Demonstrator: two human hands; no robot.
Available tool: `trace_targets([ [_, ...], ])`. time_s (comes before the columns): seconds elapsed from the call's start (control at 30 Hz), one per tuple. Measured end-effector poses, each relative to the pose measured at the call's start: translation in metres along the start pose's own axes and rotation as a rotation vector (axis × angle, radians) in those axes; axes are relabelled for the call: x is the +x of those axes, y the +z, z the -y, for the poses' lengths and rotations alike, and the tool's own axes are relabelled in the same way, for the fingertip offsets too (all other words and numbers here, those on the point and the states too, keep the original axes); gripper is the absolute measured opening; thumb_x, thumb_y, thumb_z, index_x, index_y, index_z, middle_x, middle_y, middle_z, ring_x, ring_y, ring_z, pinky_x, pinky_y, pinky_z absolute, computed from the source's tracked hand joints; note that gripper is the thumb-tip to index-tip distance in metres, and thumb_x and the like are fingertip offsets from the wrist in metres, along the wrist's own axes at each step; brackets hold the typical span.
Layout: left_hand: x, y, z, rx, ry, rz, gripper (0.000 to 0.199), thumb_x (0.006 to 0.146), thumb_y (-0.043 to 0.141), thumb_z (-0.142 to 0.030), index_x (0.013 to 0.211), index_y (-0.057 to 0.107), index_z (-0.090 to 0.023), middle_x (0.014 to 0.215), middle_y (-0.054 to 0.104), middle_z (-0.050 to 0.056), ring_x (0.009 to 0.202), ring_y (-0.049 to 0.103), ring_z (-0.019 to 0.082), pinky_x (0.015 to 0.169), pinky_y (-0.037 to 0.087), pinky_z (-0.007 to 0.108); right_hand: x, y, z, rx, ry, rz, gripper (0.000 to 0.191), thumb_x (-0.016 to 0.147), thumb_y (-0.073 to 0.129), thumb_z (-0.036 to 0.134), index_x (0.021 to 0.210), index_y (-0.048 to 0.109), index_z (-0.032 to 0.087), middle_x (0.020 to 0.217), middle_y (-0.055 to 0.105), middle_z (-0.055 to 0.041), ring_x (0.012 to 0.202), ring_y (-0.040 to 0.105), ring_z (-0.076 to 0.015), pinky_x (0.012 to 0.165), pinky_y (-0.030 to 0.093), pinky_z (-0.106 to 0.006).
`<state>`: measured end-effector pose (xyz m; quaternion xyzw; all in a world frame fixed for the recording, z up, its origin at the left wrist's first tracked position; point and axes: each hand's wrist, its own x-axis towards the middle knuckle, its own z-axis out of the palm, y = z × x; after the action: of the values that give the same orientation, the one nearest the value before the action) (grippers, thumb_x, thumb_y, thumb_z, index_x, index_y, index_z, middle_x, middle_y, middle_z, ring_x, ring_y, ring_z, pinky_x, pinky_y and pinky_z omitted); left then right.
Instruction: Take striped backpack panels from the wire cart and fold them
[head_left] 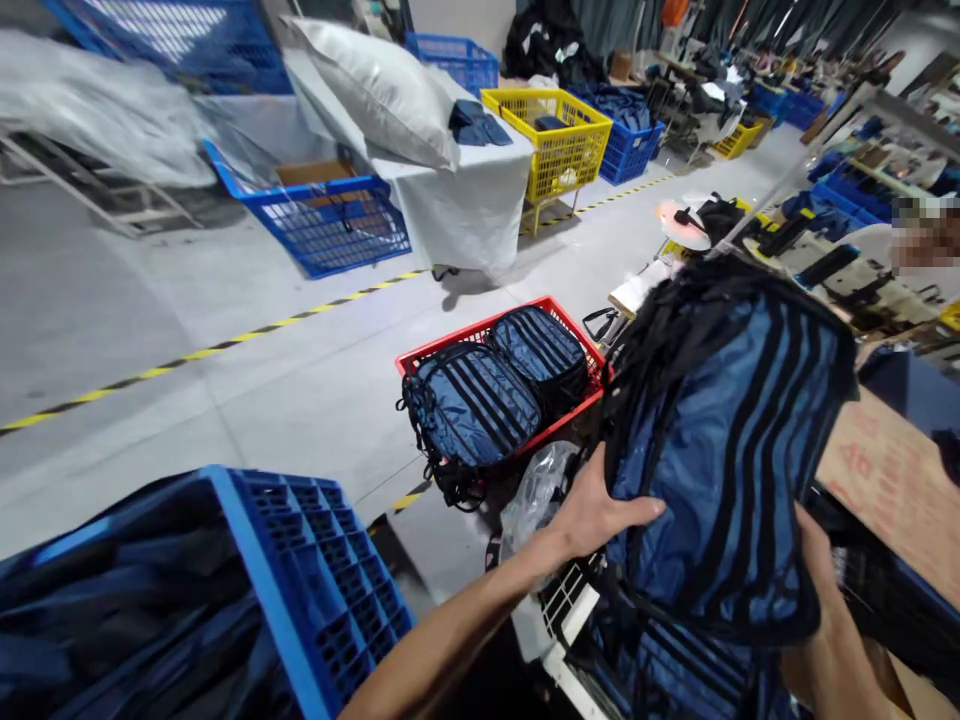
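Note:
A blue backpack with black stripes [739,450] is held between my two hands on the right side of the view. My left hand [600,510] grips its left side, with the thumb lying over the blue fabric. At its lower right edge is my right hand [825,590], whose fingers are partly hidden behind the bag. Beneath it lies another striped blue backpack [690,665], in or on a white wire frame [574,610]. Two similar backpacks [476,400] fill a red basket [551,430] on the floor, left of the held one.
A blue crate [262,570] full of dark fabric stands at the lower left. Crumpled clear plastic [536,500] lies beside my left hand. A cardboard box [892,480] is at the right. Further off are a covered table [465,205], a yellow basket [570,140] and blue baskets [337,225].

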<state>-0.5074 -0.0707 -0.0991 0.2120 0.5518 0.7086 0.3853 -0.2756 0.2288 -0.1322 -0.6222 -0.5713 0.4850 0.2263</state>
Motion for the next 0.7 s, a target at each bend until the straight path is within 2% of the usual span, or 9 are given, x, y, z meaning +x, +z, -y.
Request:
trace_targets([
  [0.1,0.044,-0.046,-0.01,-0.056,0.095,-0.108,0.088,0.075,0.095,-0.051,0.15,0.059,-0.024,0.144,0.071,0.008,0.133,0.066,0.036,0.117,0.054,0.051,0.031,0.08,0.083,0.14,-0.021,0.199,0.047,0.078,0.079,0.054,0.111,0.086,0.022,0.11,0.085,-0.0187,0.109,0.081,-0.04,0.095,0.066,-0.054],
  [0.2,0.092,-0.089,0.001,-0.041,0.135,-0.25,0.079,0.078,0.094,-0.052,0.143,0.063,-0.02,0.135,0.075,0.01,0.124,0.071,0.035,0.109,0.058,0.048,0.067,0.165,0.147,0.086,-0.086,0.436,0.047,0.097,0.069,0.049,0.116,0.082,0.009,0.118,0.081,-0.0263,0.11,0.079,-0.0351,0.095,0.061,-0.049],
  [0.3,0.152,-0.134,0.045,0.018,0.178,-0.399,0.073,0.083,0.09,-0.052,0.142,0.063,-0.019,0.133,0.076,0.011,0.121,0.073,0.033,0.109,0.059,0.047,0.11,0.254,0.186,-0.085,-0.276,0.596,0.054,0.108,0.062,0.047,0.13,0.074,0.0,0.128,0.077,-0.0289,0.114,0.076,-0.0298,0.099,0.056,-0.045],
  [0.37,0.201,-0.164,0.093,0.108,0.154,-0.509,0.072,0.088,0.085,-0.049,0.149,0.058,-0.02,0.142,0.073,0.011,0.128,0.071,0.032,0.114,0.056,0.045,0.134,0.308,0.191,-0.291,-0.444,0.491,0.055,0.103,0.072,0.047,0.136,0.072,0.003,0.131,0.077,-0.0246,0.115,0.075,-0.0306,0.104,0.054,-0.047],
  [0.43,0.251,-0.194,0.149,0.249,-0.022,-0.644,0.072,0.092,0.081,-0.045,0.153,0.053,-0.021,0.15,0.069,0.012,0.136,0.067,0.03,0.119,0.052,0.04,0.145,0.349,0.168,-0.46,-0.648,0.307,0.064,0.094,0.083,0.045,0.145,0.069,0.008,0.139,0.074,-0.0223,0.124,0.071,-0.0344,0.113,0.05,-0.053],
  [0.47,0.276,-0.208,0.178,0.313,-0.162,-0.705,0.072,0.091,0.082,-0.043,0.153,0.052,-0.021,0.153,0.068,0.013,0.14,0.065,0.029,0.12,0.051,0.039,0.145,0.362,0.146,-0.514,-0.734,0.256,0.07,0.092,0.085,0.043,0.15,0.066,0.01,0.145,0.071,-0.0216,0.129,0.068,-0.0359,0.118,0.047,-0.055],
  [0.53,0.317,-0.232,0.232,0.362,-0.382,-0.759,0.081,0.086,0.085,-0.039,0.153,0.047,-0.014,0.153,0.066,0.022,0.144,0.062,0.035,0.121,0.05,0.044,0.133,0.368,0.08,-0.558,-0.806,0.317,0.071,0.096,0.079,0.043,0.159,0.06,0.018,0.15,0.069,-0.0167,0.13,0.068,-0.0345,0.12,0.047,-0.054],
  [0.6,0.345,-0.251,0.279,0.363,-0.519,-0.763,0.092,0.081,0.089,-0.037,0.154,0.042,-0.008,0.15,0.065,0.031,0.146,0.06,0.041,0.12,0.049,0.051,0.112,0.344,-0.003,-0.598,-0.71,0.425,0.061,0.1,0.071,0.047,0.157,0.063,0.03,0.14,0.075,-0.009,0.126,0.07,-0.0335,0.119,0.048,-0.054],
  [0.7,0.36,-0.272,0.328,0.39,-0.621,-0.755,0.097,0.08,0.091,-0.042,0.155,0.037,-0.01,0.15,0.064,0.032,0.147,0.06,0.042,0.12,0.049,0.051,0.077,0.272,-0.122,-0.648,-0.514,0.389,0.048,0.089,0.078,0.047,0.135,0.079,0.033,0.126,0.079,-0.0091,0.127,0.067,-0.0405,0.125,0.041,-0.06],
])
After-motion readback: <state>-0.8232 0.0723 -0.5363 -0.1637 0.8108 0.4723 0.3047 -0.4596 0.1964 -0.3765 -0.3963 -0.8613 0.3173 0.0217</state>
